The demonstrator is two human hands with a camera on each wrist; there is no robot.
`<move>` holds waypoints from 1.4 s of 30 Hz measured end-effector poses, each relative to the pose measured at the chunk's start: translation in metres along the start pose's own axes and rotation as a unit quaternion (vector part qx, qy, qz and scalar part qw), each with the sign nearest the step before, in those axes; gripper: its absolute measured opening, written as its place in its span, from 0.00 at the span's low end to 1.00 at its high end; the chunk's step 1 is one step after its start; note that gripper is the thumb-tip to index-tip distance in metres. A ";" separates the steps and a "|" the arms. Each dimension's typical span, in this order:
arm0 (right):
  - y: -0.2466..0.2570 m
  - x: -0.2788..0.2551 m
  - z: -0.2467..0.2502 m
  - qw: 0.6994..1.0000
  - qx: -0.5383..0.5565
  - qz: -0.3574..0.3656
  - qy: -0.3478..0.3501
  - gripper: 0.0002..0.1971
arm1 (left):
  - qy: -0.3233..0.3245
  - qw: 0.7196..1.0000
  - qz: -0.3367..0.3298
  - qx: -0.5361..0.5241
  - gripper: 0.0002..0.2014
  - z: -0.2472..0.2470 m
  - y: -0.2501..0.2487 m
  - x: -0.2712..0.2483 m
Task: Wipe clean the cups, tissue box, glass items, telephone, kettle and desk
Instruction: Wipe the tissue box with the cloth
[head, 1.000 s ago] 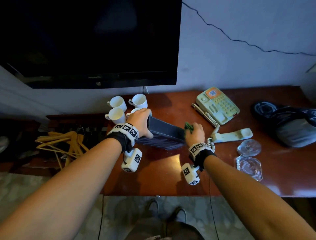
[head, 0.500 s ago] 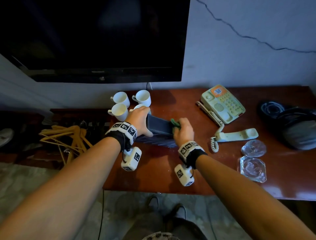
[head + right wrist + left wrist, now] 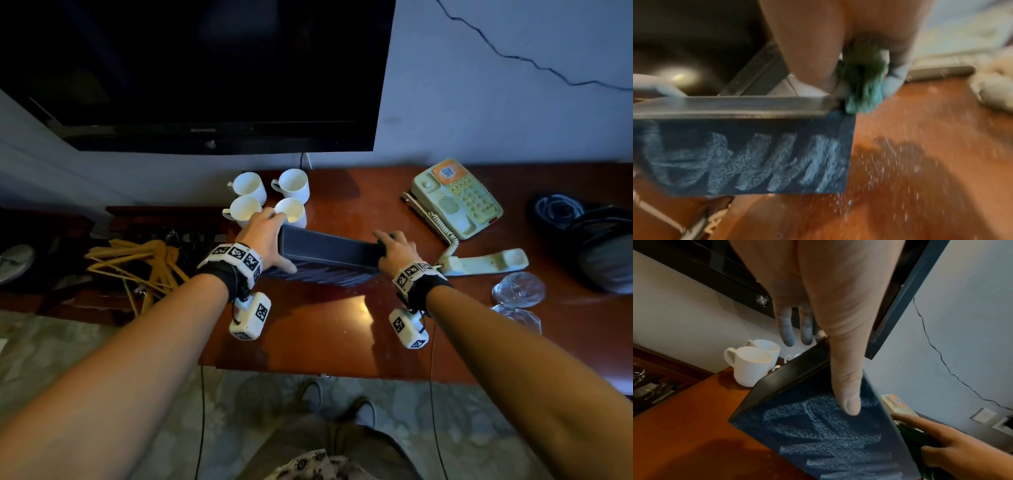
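Note:
A dark tissue box (image 3: 329, 251) stands tilted on the red-brown desk (image 3: 325, 329), its dusty front face (image 3: 824, 426) streaked. My left hand (image 3: 263, 236) grips its left end, thumb (image 3: 846, 386) flat on the front face and fingers behind. My right hand (image 3: 394, 246) pinches a green cloth (image 3: 865, 86) against the box's right end. Several white cups (image 3: 267, 198) stand just behind the left hand. The telephone (image 3: 455, 198) sits at the back right with its handset (image 3: 486, 262) lying off the cradle. Two glass items (image 3: 517, 289) are near the right front edge.
A dark TV (image 3: 205, 68) hangs on the wall above the desk. Wooden hangers (image 3: 137, 263) lie on a lower shelf to the left. A dark bag (image 3: 599, 246) occupies the desk's far right. Dust specks (image 3: 890, 170) cover the desk beside the box.
My right hand slid the cloth left along the box's top edge to its middle, then back to the right end. The left hand kept its hold.

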State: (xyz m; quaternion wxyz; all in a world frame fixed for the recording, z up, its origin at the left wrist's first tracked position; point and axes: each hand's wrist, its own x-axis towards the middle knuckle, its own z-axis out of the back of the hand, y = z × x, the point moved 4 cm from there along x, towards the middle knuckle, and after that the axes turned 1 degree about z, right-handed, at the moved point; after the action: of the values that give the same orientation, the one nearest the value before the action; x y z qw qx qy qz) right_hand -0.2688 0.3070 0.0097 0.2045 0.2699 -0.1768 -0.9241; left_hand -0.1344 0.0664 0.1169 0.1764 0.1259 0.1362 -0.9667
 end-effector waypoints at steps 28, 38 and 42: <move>0.155 -0.035 0.081 0.944 -0.298 0.138 -0.014 0.27 | 0.036 0.979 -0.053 -0.196 0.47 -0.022 0.017 0.025; 0.199 -0.054 0.070 0.937 -0.331 0.115 0.010 0.35 | 0.008 0.957 -0.142 -0.251 0.43 0.007 -0.022 0.018; 0.196 -0.059 0.083 0.977 -0.180 0.102 0.053 0.27 | -0.005 0.963 -0.147 -0.226 0.43 0.007 -0.020 0.016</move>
State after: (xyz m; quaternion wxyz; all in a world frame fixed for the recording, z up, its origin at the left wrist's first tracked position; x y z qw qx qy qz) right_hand -0.2152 0.1858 0.1864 0.3520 0.2580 -0.0234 -0.8994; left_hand -0.1576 0.0769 0.1235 0.0566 0.0560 0.3673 -0.9267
